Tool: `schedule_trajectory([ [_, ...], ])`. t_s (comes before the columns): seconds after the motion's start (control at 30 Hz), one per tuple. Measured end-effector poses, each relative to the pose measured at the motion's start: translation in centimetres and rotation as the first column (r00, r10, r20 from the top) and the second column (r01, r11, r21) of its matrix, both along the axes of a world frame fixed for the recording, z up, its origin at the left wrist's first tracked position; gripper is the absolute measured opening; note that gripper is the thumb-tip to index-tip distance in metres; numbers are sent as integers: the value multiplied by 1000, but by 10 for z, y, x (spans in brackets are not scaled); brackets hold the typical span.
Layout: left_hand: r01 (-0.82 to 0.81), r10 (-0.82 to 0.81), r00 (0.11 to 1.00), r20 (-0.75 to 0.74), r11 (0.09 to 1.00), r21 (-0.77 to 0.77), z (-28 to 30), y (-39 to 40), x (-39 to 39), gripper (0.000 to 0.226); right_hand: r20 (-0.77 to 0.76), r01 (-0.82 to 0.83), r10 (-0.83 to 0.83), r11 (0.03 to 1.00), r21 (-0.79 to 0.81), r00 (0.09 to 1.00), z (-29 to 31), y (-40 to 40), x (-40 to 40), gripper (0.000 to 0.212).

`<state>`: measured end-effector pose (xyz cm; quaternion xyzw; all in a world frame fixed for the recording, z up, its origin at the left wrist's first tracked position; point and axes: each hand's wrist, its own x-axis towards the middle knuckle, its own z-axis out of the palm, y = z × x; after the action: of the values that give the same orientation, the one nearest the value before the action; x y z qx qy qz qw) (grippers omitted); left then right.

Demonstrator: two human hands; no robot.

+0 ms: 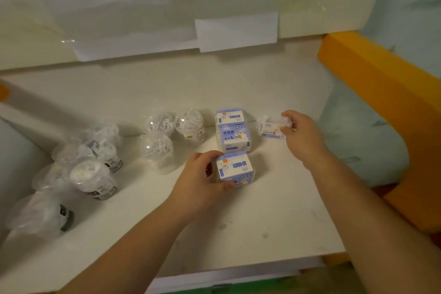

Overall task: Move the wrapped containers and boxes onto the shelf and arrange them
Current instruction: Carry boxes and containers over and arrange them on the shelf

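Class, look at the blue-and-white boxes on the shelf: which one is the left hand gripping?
The nearest box, in front of the two-box row; the left hand grips it. The right hand holds a smaller pack.

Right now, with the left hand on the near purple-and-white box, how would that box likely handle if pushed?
The purple-and-white cube-shaped box would probably slide, not roll: it sits flat on the white shelf. Its glossy clear wrap may be slippery. The left hand spans it easily, so it is likely light.
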<state>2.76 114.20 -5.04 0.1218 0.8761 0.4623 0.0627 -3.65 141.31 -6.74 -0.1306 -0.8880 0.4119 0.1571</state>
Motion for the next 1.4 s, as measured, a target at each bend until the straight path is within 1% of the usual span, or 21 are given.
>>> schedule_trajectory([
  [0.2, -6, 5, 1000, -23, 1000, -25, -7, 4, -3, 60, -3, -2, 2, 1000, 25, 1000, -5, 4, -14, 36],
  [0.33, 30, -30, 999, -12, 999, -42, -7, 6, -7, 61, -14, 0, 0, 1000, 17, 1000, -5, -2, -20, 39],
  [0.47, 51, -54, 998, -20, 993, -102, -6, 5, -10, 66, -45, 5, -6, 1000, -5, 999, -6, -8, -25, 41],
  [0.6, 52, -58, 997, -57, 994, -101, -1, 7, -8, 62, -62, 33, -33, 999, -1, 998, -6, -15, -28, 41],
  [0.77, 92, -93, 996, 3, 978, -187, 9, 2, -11, 61, -71, 44, -45, 999, -19, 996, -5, -20, -31, 42],
  [0.9, 88, -87, 996, 15, 978, -191, 17, 3, -10, 56, -87, 56, -57, 998, -17, 995, -4, -22, -32, 40],
  [0.97, 54, -45, 997, 62, 985, -162, 21, 3, -9, 47, -91, 61, -62, 998, -20, 994, -5, -22, -33, 40],
  [1.03, 0, 14, 985, 171, 997, -82, 28, 3, -10, 35, -92, 61, -63, 998, -26, 994, -5, -23, -32, 42],
  [1.1, -25, 40, 964, 263, 998, -59, 33, 3, -11, 29, -86, 61, -63, 998, -27, 994, -4, -24, -30, 43],
  [1.3, -47, 48, 884, 465, 999, -14, 32, 6, -15, 38, -91, 64, -66, 998, -14, 994, -2, -24, -25, 44],
  [1.4, -132, 81, 818, 569, 990, 48, 33, 8, -17, 38, -104, 85, -85, 996, -6, 991, 1, -22, -20, 44],
])
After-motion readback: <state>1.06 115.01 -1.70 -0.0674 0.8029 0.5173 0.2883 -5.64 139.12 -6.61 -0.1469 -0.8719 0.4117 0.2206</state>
